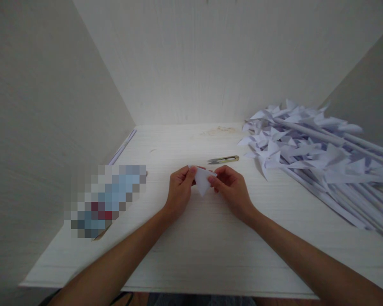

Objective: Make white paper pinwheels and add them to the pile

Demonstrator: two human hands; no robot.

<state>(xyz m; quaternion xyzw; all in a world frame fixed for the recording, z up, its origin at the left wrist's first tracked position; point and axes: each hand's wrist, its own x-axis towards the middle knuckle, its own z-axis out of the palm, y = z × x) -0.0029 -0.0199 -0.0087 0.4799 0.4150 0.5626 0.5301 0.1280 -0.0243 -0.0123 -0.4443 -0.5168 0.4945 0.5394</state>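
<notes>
Between my two hands is a small piece of white paper [203, 180], folded into a triangle with its point toward me. My left hand [181, 187] pinches its left corner, the thumb on top. At the right corner, my right hand [231, 187] grips the paper between thumb and fingers. Some fingertips are hidden behind the paper. Just beyond my right hand, a pair of thread snips [224, 160] lies on the table, blades pointing left.
A large pile of white paper pinwheels [293, 144] on rolled paper sticks covers the right side. A pixelated object [111, 199] lies on the left of the white table [178, 259]. Near the left wall is a thin paper stick [123, 147]. Walls enclose the back and sides.
</notes>
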